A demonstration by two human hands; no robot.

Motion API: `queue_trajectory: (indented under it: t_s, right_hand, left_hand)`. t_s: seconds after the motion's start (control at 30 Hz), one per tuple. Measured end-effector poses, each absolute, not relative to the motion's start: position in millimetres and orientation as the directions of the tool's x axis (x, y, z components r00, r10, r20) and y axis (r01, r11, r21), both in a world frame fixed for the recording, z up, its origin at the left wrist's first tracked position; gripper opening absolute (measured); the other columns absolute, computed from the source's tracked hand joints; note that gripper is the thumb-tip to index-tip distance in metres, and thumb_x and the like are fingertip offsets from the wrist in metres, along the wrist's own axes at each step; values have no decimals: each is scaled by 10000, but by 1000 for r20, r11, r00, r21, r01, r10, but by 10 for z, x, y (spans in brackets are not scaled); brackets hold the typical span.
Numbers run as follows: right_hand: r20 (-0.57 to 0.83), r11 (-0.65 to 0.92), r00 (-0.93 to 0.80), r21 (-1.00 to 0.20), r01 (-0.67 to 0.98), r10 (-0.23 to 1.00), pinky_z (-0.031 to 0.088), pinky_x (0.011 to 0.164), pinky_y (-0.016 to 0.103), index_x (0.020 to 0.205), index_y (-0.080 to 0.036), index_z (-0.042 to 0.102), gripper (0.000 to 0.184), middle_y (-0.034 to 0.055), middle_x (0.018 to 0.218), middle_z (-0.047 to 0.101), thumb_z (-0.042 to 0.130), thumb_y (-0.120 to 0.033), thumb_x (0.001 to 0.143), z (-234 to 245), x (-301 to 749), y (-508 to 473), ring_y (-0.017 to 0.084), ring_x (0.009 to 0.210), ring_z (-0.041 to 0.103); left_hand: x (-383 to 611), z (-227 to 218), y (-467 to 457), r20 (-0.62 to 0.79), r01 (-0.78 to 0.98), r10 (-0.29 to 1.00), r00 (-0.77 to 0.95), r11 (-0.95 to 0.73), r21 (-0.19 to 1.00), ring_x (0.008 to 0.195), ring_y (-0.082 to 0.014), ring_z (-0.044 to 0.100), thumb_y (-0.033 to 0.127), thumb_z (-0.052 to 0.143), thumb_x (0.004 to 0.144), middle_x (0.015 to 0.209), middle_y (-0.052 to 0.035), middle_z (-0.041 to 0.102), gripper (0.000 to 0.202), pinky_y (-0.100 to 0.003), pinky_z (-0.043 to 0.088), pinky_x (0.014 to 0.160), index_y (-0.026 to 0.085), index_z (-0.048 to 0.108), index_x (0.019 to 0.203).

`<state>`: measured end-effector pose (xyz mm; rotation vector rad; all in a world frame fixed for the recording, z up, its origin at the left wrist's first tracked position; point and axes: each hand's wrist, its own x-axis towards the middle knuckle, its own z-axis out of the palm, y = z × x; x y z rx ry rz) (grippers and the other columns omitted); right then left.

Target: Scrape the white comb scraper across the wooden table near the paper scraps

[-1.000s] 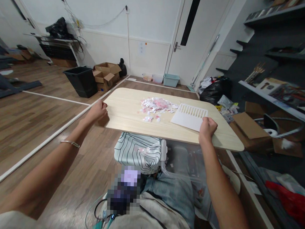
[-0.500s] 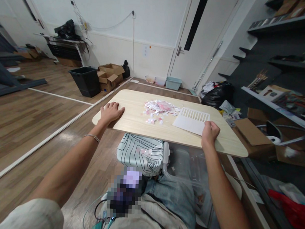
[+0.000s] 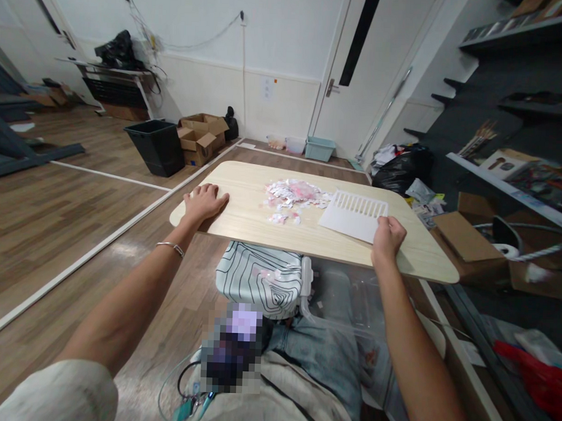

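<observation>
A light wooden tabletop (image 3: 244, 218) lies across in front of me. My left hand (image 3: 202, 203) rests flat on its left end, fingers spread. My right hand (image 3: 387, 236) is closed on the tabletop's near right edge, touching the corner of a white slotted plastic scraper (image 3: 352, 215) that lies flat on the wood. A heap of pink and white paper scraps (image 3: 293, 195) sits in the middle of the top, just left of the scraper.
Below the tabletop are a patterned white cushion (image 3: 255, 278) and a clear plastic bin (image 3: 351, 299). A black bin (image 3: 156, 146) and cardboard boxes (image 3: 200, 137) stand on the floor at the far left. Shelves (image 3: 517, 182) and boxes crowd the right.
My left hand has gone from gripping the tabletop's left edge to lying flat on top of it. My right hand has kept its hold on the right edge.
</observation>
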<state>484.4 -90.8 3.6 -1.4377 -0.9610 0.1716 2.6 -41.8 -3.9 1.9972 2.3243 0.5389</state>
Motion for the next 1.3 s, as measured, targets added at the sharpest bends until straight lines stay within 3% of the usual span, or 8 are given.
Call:
queue_trajectory:
  t_s: [0.13,0.3,0.5,0.67,0.9,1.0,1.13,1.3]
  right_hand:
    - [469,228,557,-865,447,686,230,518,269,609,-240,413,242,-62,566,305,566,-332,773,43,4800,-925,124,583,312]
    - [467,303,440,-868,393,767,297,534,260,678,-219,501,210,-43,609,448,585,-388,769,81,4731,-961,128,600,398]
    - [515,314,516,-847,429,684,255,540,263,622,-235,409,254,-63,585,324,578,-368,759,50,4780,-932,115,590,317]
    - [480,312,390,-852,421,786,307,528,271,707,-221,535,216,-37,602,469,582,-418,781,68,4724,-944,139,585,412]
    - [469,360,259,-855,375,844,343,539,267,764,-227,535,264,-35,637,508,626,-472,805,60,4680,-964,138,592,434]
    - [473,370,299,-864,341,829,362,561,268,796,-224,534,277,-22,678,543,621,-486,817,26,4721,-926,146,627,469]
    - [531,365,417,-833,415,738,355,595,276,731,-235,452,307,-32,666,476,615,-473,837,0,4779,-880,137,638,435]
    - [523,334,368,-819,467,769,330,574,282,736,-240,449,324,-24,660,471,628,-483,854,21,4752,-916,145,638,423]
  left_hand:
    - [21,-44,-405,203,953,964,-174,113,282,1479,-449,429,604,353,971,1606,-213,526,648,-715,312,1175,189,598,1404]
    - [28,-37,-412,204,949,963,-178,113,296,1474,-452,429,607,354,963,1602,-218,527,646,-720,316,1167,193,603,1392]
    - [49,-5,-427,199,948,963,-184,121,293,1473,-450,431,603,350,956,1600,-210,529,638,-705,338,1156,211,609,1388]
    - [53,-5,-424,192,948,963,-191,130,289,1464,-455,440,602,354,956,1601,-222,524,654,-706,336,1156,190,604,1398]
    - [44,-21,-406,195,949,962,-191,130,288,1468,-458,435,580,361,962,1602,-228,519,641,-714,321,1159,183,597,1406]
    - [37,-26,-405,195,948,962,-192,129,292,1468,-462,435,582,363,958,1602,-224,518,637,-716,323,1157,192,599,1403]
    - [36,-23,-427,201,949,961,-187,124,290,1474,-453,427,579,360,958,1598,-226,519,635,-716,326,1161,188,596,1400]
    - [51,13,-461,202,948,964,-175,110,300,1466,-462,436,554,379,975,1580,-232,535,576,-733,311,1164,193,628,1348]
